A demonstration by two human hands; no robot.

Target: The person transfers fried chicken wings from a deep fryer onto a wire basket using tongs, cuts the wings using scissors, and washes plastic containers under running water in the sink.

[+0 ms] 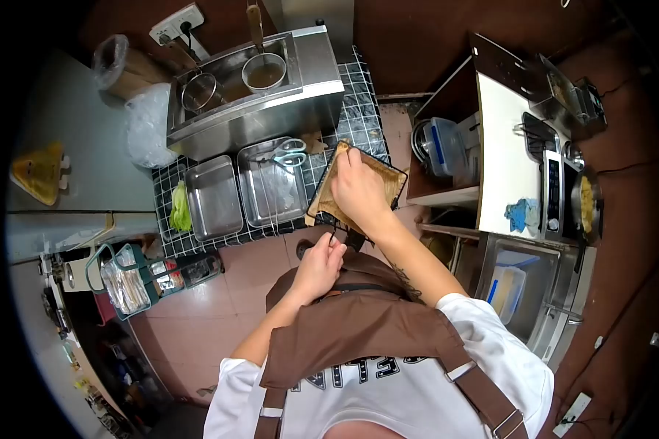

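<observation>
A black wire basket (399, 192) lined with brown paper (392, 175) sits at the right end of the counter, near its front edge. My right hand (359, 183) reaches over it, with the fingers closed on the paper at the back left corner. Just in front of the basket, my left hand (321, 267) is closed around a thin dark handle (333, 236). To the left of the basket lie two steel trays (214, 197). Blue-handled scissors (291, 152) and long tongs (273, 197) rest on the nearer one.
Behind the trays stands a steel fryer (271, 110) with two strainers. Green leaves (180, 207) lie at the counter's left end. On the right are a white worktop (499, 146) and a sink (542, 304). A basket of packets (124, 282) is at the left.
</observation>
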